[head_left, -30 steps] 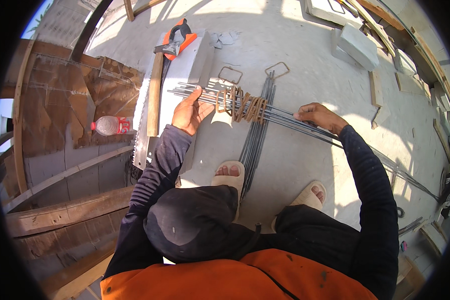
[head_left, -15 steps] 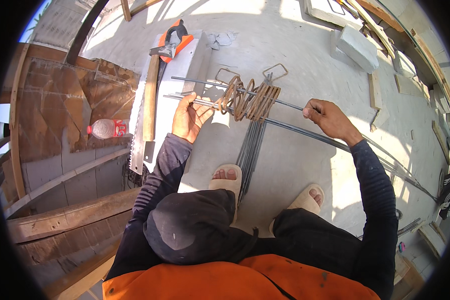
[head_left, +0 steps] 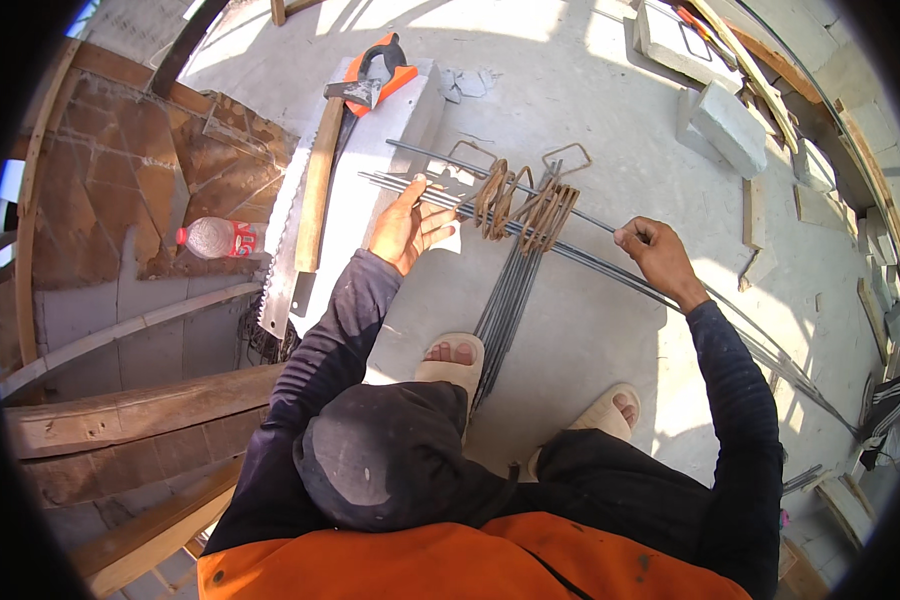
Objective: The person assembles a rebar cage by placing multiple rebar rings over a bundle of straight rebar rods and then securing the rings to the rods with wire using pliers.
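My left hand (head_left: 402, 235) is under the left ends of several grey steel rods (head_left: 610, 268), its thumb on top and its fingers beneath. Between finger and thumb, my right hand (head_left: 662, 264) pinches a single steel rod (head_left: 588, 217) that runs above the others. Several brown, rusty rebar stirrups (head_left: 548, 216) hang around the rods between my hands, in two bunches. A bundle of thinner-looking grey rods (head_left: 510, 310) passes beneath them and runs down between my feet. Two stirrup loops (head_left: 567, 156) lie just beyond the bunches.
On a pale block (head_left: 425, 110) at left rest a handsaw (head_left: 292, 225) with an orange handle and a hammer-like tool with a wooden handle (head_left: 317, 195). A plastic bottle (head_left: 215, 238) lies farther left. Grey blocks (head_left: 730, 130) and timber strips (head_left: 753, 215) lie at right.
The view has shifted slightly, moving the scene mostly rightward. The stirrups have drawn together into two bunches with a gap between. Both hands keep their hold on the rods.
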`<state>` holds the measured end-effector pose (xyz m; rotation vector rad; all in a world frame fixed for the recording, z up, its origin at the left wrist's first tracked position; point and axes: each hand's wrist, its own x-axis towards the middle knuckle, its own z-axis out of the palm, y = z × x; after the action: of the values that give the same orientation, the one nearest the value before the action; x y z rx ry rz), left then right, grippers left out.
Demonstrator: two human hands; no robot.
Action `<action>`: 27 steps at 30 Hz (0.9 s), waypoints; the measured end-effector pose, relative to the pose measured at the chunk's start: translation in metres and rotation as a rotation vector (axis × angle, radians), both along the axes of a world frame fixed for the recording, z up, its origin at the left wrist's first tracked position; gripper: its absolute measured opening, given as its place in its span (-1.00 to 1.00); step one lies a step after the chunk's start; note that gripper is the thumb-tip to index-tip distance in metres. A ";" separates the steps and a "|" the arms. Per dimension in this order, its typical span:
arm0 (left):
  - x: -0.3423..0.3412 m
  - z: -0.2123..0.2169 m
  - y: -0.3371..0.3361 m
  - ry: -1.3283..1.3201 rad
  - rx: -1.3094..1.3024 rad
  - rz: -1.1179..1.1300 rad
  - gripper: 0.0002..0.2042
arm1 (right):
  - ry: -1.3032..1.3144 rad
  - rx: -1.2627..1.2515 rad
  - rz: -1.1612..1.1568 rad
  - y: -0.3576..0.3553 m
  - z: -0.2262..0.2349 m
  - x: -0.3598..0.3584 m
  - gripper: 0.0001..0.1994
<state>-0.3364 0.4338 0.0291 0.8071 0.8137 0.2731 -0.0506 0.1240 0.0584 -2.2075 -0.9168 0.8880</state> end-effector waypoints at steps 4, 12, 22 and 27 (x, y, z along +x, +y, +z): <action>-0.012 0.016 -0.016 0.275 0.488 -0.058 -0.66 | -0.032 0.035 -0.035 -0.007 0.010 -0.009 -0.62; 0.031 0.071 -0.035 0.433 1.513 -0.431 -0.62 | -0.023 -0.021 -0.016 -0.004 0.012 -0.012 -0.63; 0.039 0.075 -0.019 0.311 0.911 -0.443 -0.76 | -0.028 -0.007 0.045 -0.005 -0.001 -0.011 -0.59; 0.027 0.073 -0.016 0.414 0.986 -0.653 -0.78 | -0.068 -0.104 0.007 0.002 0.009 -0.017 -0.47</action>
<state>-0.3091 0.4173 0.1024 2.0500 0.7282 -0.1140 -0.0677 0.1255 0.0670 -2.3375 -0.9296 0.8869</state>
